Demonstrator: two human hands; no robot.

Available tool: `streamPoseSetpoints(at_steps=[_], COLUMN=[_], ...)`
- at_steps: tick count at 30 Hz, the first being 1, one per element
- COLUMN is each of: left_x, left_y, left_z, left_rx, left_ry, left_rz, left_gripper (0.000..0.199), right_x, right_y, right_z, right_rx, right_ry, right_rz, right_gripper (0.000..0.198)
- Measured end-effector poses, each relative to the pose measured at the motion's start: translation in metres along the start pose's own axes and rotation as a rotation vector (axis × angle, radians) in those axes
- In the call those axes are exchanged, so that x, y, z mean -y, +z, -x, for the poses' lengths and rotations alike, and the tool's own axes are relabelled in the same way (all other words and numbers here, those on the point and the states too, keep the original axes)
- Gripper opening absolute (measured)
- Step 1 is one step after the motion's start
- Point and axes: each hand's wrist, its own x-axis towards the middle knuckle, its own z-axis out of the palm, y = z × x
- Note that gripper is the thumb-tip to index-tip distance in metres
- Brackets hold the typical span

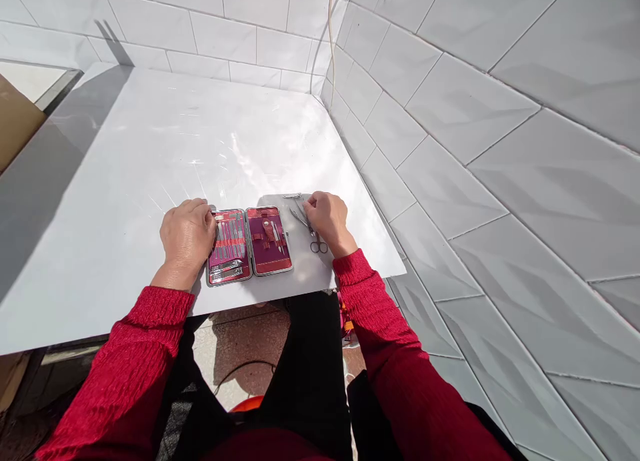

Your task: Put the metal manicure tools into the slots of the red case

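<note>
An open manicure case [270,251] lies flat on the white tabletop, its two halves spread side by side. Slim metal tools stand in a row under a red band in the left half, with nail clippers [226,269] below them. The right half holds a few more small tools. My left hand [186,234] is closed at the case's left edge, thumb and fingers against it. Right of the case, my right hand [327,215] is pinched together beside small scissors [319,247] and a plier-like metal tool [301,217]. Whatever its fingertips hold is hidden. Another small clipper [291,195] lies just beyond.
White tiled walls [440,114] border the table [150,134] at the back and right. A thin cable [331,41] hangs in the corner. A brown box-like object [17,121] stands at the far left. My legs are under the table's front edge.
</note>
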Motion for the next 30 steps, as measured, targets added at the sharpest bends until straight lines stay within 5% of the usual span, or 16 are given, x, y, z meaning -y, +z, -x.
streamPoseSetpoints(at_steps=[4,14,21,30], left_x=[-0.001,0.001,0.0,0.0], left_y=[0.0,0.001,0.002,0.003], left_z=[0.0,0.0,0.001,0.0], left_rx=[0.01,0.018,0.01,-0.016], left_ry=[-0.006,-0.003,0.004,0.011], left_rz=[-0.001,0.026,-0.001,-0.009], left_gripper=[0.028,0.028,0.027,0.027], right_x=[0.007,0.005,0.008,0.026], right_y=[0.006,0.018,0.012,0.028], right_z=[-0.007,-0.005,0.0,0.006], right_rx=[0.095,-0.001,-0.039,0.156], right_ry=[-0.023,-0.077,-0.049,-0.062], right_rz=[0.087,-0.004,-0.435,-0.87], right_gripper=[0.024,0.017,0.009,0.018])
